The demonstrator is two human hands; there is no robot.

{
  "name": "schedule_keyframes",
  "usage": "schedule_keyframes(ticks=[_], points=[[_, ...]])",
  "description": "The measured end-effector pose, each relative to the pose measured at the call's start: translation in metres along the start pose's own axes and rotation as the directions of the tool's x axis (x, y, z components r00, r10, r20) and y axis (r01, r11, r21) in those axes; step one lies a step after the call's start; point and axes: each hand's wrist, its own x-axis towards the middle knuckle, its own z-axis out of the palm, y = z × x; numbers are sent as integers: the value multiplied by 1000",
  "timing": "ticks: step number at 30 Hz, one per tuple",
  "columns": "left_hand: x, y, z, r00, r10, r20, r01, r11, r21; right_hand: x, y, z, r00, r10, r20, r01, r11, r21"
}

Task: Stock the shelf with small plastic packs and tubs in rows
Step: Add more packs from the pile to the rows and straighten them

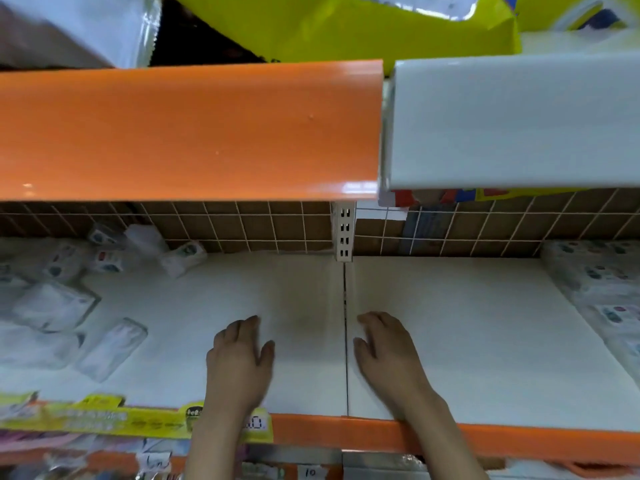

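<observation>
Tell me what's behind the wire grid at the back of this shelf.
Behind the wire grid is brown backing, apparently cardboard. Right of the slotted white upright, something bluish and white shows through. The orange shelf lip above covers the grid's upper part, hiding whatever lies behind that.

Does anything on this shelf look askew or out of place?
Yes. The small white packs on the left of the white shelf lie scattered at odd angles, some tipped against the back grid, not in rows. The stacked packs at far right look orderly. Both hands, left and right, hold nothing.
</observation>
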Motion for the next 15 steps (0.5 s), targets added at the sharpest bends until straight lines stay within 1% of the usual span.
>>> schedule_keyframes(ticks=[4, 7, 10, 13, 15], points=[[1, -25, -4, 999, 14, -35, -14, 1000, 2, 9, -18, 15, 1000, -25, -1, 25, 1000, -10], [11, -48, -11, 994, 54, -91, -55, 998, -9, 19, -36, 30, 1000, -14, -10, 13, 1000, -12], [25, -68, -22, 992, 104, -67, -105, 994, -11, 28, -60, 51, 999, 15, -36, -16, 1000, -26], [43, -96, -41, 982, 184, -32, -185, 983, -3, 41, -93, 79, 996, 69, -59, -70, 997, -15], [53, -120, -58, 974, 223, -36, -223, 975, -9, 50, -121, 99, 996, 63, -63, -64, 998, -9]])
